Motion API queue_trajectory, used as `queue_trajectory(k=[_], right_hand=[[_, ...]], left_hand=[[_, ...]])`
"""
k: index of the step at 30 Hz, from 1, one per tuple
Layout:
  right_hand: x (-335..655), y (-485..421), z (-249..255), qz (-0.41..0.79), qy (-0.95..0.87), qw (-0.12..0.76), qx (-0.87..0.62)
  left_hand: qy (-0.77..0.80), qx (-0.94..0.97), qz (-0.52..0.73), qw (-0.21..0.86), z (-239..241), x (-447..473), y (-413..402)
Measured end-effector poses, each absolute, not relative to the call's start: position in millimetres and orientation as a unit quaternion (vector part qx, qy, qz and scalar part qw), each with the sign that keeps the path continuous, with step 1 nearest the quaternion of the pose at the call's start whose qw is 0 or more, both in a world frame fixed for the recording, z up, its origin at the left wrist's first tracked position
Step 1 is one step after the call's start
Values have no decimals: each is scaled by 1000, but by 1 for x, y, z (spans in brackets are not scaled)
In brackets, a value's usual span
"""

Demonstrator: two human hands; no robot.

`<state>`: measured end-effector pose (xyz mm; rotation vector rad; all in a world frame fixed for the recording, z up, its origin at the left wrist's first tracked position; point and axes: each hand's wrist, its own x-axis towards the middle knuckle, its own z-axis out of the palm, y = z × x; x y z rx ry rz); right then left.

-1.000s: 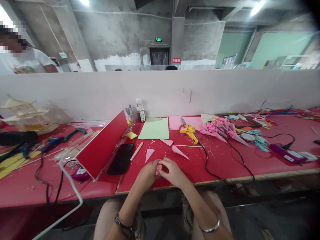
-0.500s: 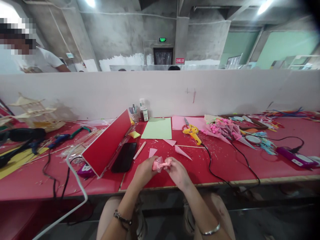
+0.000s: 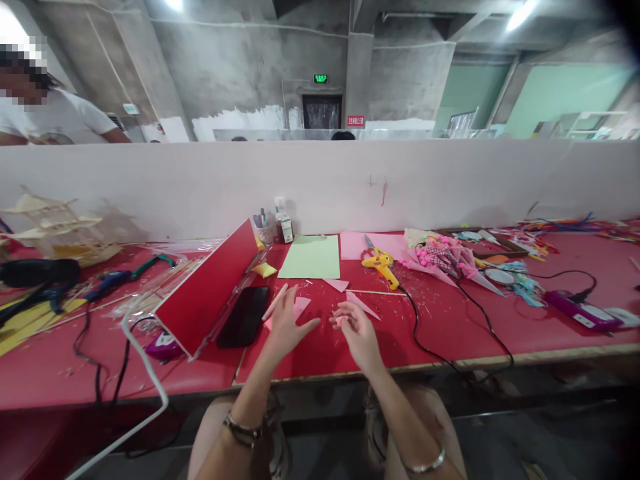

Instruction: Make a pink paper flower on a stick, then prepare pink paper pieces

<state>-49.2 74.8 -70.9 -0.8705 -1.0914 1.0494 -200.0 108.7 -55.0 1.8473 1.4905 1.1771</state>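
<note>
My left hand (image 3: 286,328) is open over the red tabletop, thumb and fingers spread, beside a black phone (image 3: 243,317). A pale stick (image 3: 275,304) lies by its fingers, and a pink patch shows at the hand's outer edge, mostly hidden. Just right of it, my right hand (image 3: 358,335) has its fingers curled around a small bit of soft pink material (image 3: 341,321), which looks like modelling clay. Pink paper pieces lie close by: a triangle (image 3: 335,285), a pointed strip (image 3: 364,305) and a scrap (image 3: 301,307) behind my left fingers.
A yellow glue gun (image 3: 383,263) with scissors behind it lies right of a green sheet (image 3: 310,257). A red board (image 3: 207,293) leans at left. Pink paper cones (image 3: 440,260) sit at right, near a purple device (image 3: 583,312). Cables cross the front edge.
My hands have moved apart. The pink lump in clear plastic is no longer between them; my left hand has let go and spread, while a small pink bit shows in my right fingers.
</note>
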Motion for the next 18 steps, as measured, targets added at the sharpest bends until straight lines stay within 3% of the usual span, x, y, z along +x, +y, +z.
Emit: queue_trajectory(k=[3, 8, 12, 18], right_hand=[[-74, 50, -71, 294, -601, 631, -393], [-81, 40, -61, 217, -734, 519, -381], [-60, 61, -52, 169, -783, 445, -401], [-68, 32, -59, 112, -853, 365, -356]], left_hand=[[379, 467, 566, 563, -46, -161, 97], [274, 258, 609, 698, -51, -126, 70], [205, 179, 544, 794, -56, -129, 45], [128, 219, 607, 753, -51, -152, 48]])
